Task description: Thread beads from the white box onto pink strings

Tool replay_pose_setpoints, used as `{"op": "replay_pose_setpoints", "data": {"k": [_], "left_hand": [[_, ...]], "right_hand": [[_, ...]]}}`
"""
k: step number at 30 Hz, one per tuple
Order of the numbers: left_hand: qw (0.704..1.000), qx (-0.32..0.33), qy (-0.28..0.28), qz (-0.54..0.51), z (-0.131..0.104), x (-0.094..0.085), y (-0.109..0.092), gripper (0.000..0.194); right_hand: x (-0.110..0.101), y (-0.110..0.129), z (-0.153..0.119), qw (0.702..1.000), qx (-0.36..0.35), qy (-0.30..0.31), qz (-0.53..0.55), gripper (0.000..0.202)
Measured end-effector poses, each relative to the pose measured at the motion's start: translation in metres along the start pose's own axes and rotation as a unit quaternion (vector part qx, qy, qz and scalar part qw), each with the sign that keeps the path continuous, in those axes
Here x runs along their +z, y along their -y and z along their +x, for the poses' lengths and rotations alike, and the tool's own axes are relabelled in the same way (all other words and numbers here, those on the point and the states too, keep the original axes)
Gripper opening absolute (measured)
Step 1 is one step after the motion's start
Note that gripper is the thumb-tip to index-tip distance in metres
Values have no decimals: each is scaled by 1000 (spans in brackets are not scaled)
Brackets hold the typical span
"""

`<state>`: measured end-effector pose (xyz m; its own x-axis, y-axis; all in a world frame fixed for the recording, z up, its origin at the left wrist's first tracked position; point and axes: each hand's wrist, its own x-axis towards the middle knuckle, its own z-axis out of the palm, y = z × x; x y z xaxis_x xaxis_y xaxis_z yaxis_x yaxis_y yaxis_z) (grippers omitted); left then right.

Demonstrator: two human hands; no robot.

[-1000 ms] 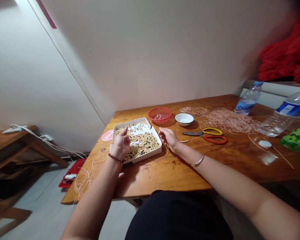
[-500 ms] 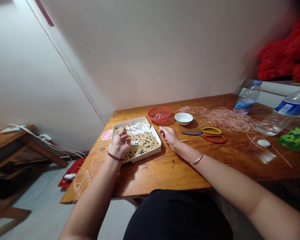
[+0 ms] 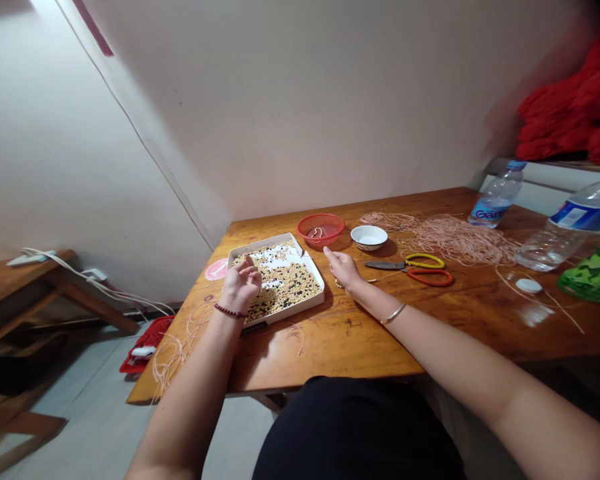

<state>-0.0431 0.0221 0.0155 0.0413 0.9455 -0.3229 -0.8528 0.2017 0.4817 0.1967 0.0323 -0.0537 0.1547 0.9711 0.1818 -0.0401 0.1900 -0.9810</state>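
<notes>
My left hand is over the near left part of a shallow white box filled with small beads, mostly cream with some black and green. Its fingers curl inward, and anything between their tips is too small to make out. Just right of the box, my right hand is closed, thumb against the fingers. A thin string of cream beads shows under and beside this hand and seems held in it; the grip itself is partly hidden.
Behind the box stand a red plastic basket with a beaded strand inside and a white bowl. Scissors lie right of my hand. Pink cord is heaped near plastic bottles. More cord hangs at the left table edge.
My right hand has shifted slightly up and away, and more of the bead string shows beneath it. My left hand stays over the box with its fingers curled. The view has moved a little.
</notes>
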Motion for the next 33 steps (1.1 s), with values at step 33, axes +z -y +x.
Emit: {"op": "replay_pose_setpoints", "data": {"k": [33], "left_hand": [[999, -17, 24, -32, 0, 1, -1, 25]], "right_hand": [[-24, 15, 7, 940, -166, -252, -161, 46]]}}
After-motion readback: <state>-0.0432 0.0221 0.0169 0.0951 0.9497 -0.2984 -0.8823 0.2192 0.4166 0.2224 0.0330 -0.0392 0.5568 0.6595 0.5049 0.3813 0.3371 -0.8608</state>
